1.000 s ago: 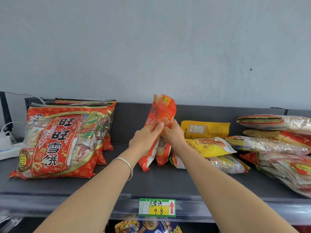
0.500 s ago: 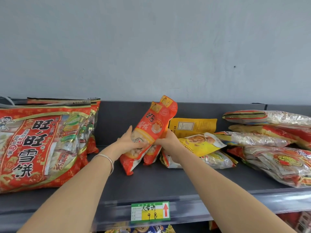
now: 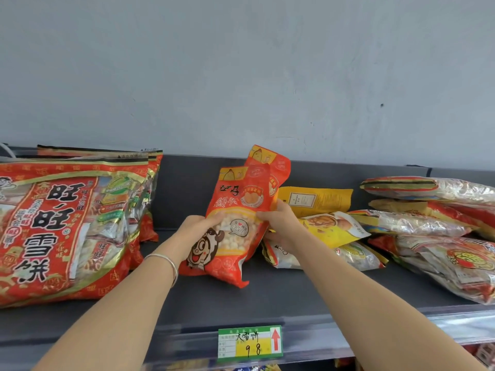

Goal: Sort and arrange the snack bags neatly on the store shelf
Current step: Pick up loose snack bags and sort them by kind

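The front orange snack bag (image 3: 235, 210) stands between the two hands in the middle of the shelf (image 3: 281, 298). Its long axis is close to upright, with the top leaning slightly right and back toward the wall, and its bottom edge appears to rest on the shelf floor. The left hand (image 3: 194, 230) grips the bag's left edge at about mid-height, fingers curled onto the clear window. The right hand (image 3: 281, 219) pinches the right edge at much the same height, thumb on the front and fingers hidden behind. A second orange bag (image 3: 270, 163) of the same kind stands directly behind it, its top showing above and to the right; whether the right hand also holds that one cannot be told. Both hands are equally near, so the coming move likely depends on sideways room. To the left, apart from the held bag, stand the big red bags (image 3: 61, 226). On the right, just beside the right hand, lies a yellow bag (image 3: 334, 228), with a slumped heap of bags (image 3: 428, 226) beyond it. The open stretch of shelf lies leftward and forward.
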Tool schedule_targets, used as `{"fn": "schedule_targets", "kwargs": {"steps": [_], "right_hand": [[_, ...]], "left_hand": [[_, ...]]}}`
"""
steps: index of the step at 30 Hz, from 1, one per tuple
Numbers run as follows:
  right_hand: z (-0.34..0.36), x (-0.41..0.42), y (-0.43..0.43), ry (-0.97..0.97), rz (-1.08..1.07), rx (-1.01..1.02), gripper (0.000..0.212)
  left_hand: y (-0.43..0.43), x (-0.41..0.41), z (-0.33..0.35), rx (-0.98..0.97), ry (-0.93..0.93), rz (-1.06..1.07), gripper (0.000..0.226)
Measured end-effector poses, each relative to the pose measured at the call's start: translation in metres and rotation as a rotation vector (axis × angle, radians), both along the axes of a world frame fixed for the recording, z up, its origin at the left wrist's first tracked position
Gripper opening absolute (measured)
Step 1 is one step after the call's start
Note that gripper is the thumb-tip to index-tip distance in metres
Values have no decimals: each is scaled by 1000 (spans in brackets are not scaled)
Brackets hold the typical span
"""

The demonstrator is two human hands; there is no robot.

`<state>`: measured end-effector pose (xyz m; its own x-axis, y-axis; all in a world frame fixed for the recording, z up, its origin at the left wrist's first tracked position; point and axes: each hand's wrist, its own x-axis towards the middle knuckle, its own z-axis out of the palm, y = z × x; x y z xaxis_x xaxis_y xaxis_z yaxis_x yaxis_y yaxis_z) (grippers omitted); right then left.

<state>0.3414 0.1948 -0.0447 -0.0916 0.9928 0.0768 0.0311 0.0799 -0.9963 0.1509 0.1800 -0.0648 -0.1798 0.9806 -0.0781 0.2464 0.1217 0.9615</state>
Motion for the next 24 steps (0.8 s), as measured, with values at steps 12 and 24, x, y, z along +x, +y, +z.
{"fn": "schedule_targets", "kwargs": {"steps": [12, 24], "right_hand": [[-6, -30, 2, 323, -147, -83, 23], [-22, -46, 4, 86, -280, -90, 16]], "left_hand": [[-13, -1, -3, 76, -135, -78, 63], [-37, -12, -2, 321, -268, 421, 76]]}}
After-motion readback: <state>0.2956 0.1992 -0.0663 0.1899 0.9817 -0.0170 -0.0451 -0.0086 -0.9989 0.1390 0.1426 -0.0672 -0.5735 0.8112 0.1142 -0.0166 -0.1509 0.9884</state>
